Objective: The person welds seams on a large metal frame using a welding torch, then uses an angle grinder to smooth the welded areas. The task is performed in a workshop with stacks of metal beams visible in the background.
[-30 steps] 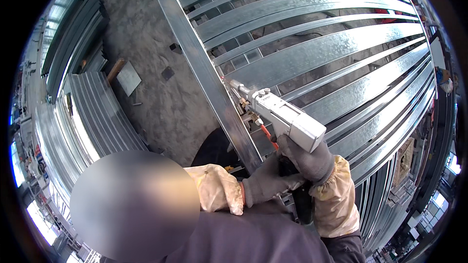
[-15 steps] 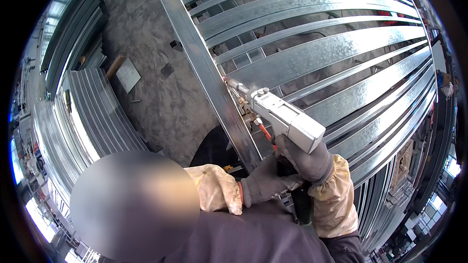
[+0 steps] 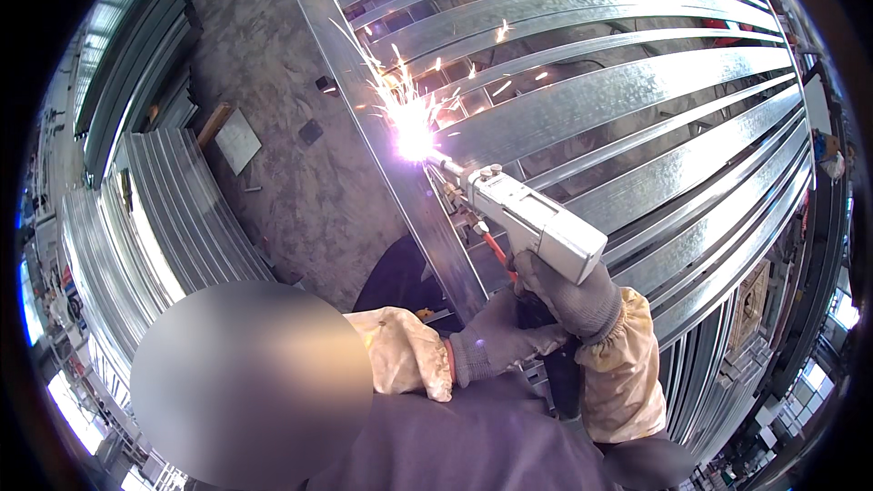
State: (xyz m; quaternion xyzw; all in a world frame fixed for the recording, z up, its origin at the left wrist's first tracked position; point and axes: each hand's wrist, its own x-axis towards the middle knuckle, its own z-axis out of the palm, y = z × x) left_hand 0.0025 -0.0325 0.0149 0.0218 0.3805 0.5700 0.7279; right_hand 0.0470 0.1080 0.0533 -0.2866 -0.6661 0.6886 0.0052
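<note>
While bright sparks (image 3: 414, 132) burst at the inner edge of the long side rail (image 3: 450, 264), the silver-white welding gun (image 3: 536, 218) sits right of that rail, its nozzle (image 3: 444, 164) aimed at the glare. Beside the rail's near end, the right hand (image 3: 568, 300) grips the gun's handle; the left hand (image 3: 500, 341) is curled just beside it, fingers partly hidden, so I cannot tell what it holds. Metal slats (image 3: 591, 95) extend rightward from the rail. Left of it, 1 square plate (image 3: 238, 141) lies on the floor (image 3: 300, 191), with ribbed profiles (image 3: 191, 209) stacked farther left.
</note>
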